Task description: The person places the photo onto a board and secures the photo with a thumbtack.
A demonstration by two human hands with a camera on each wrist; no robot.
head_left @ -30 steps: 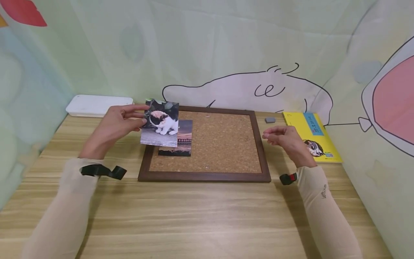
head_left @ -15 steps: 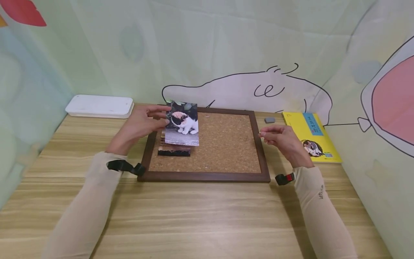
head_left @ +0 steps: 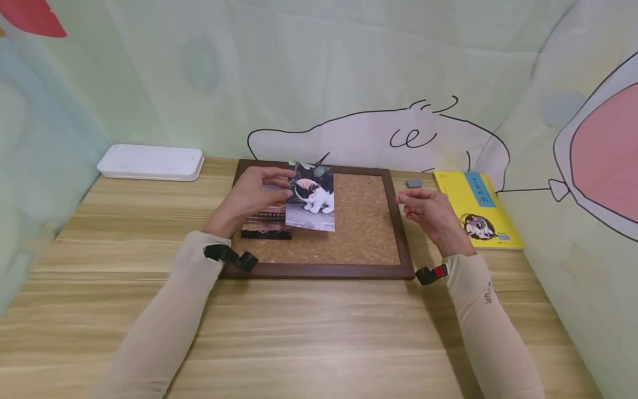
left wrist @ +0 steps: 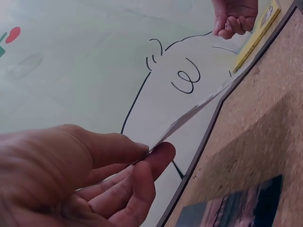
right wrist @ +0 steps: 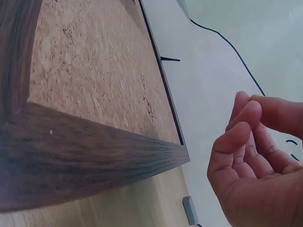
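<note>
My left hand (head_left: pixel 249 195) pinches the left edge of a cat photo (head_left: pixel 315 202) between thumb and fingers. The print is raised over a framed corkboard (head_left: pixel 366 221), and the left wrist view shows it nearly edge-on, apart from the cork. A sunset photo (head_left: pixel 266 228) lies on the board's left side, partly covered by the left hand and the cat photo. Beside the board's right frame, my right hand (head_left: pixel 430 215) is raised with thumb and fingertips pinched together. A tiny pale thing shows at those fingertips; its kind cannot be made out.
A white case (head_left: pixel 150 162) stands at the back left of the wooden table (head_left: pixel 319 338). Behind the right hand are a small grey eraser (head_left: pixel 413 183) and a yellow book (head_left: pixel 473 205). A printed curtain (head_left: pixel 309 66) hangs along the table's back edge.
My left hand has carried the cat photo rightward, from the board's left edge across the sunset photo to above the middle. My right hand has shifted slightly left, still pinching.
</note>
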